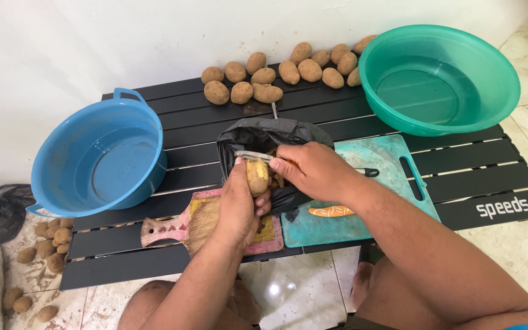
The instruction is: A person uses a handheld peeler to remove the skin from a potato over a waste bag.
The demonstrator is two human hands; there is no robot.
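head view: left hand [238, 205] is curled tight around a potato [256, 176], held upright above a black bag [264, 135]. right hand [313, 171] is clamped on a peeler [253, 156], its blade laid across the potato's top. under the hands lie a pink board [172, 229] and a teal board [392, 159] on a black slatted table [490, 177]. a blue tub [102, 160] sits left, a green basin [440, 78] right, more potatoes [276, 73] by the white wall [93, 43]; spare ones on the tiled floor [294, 293].
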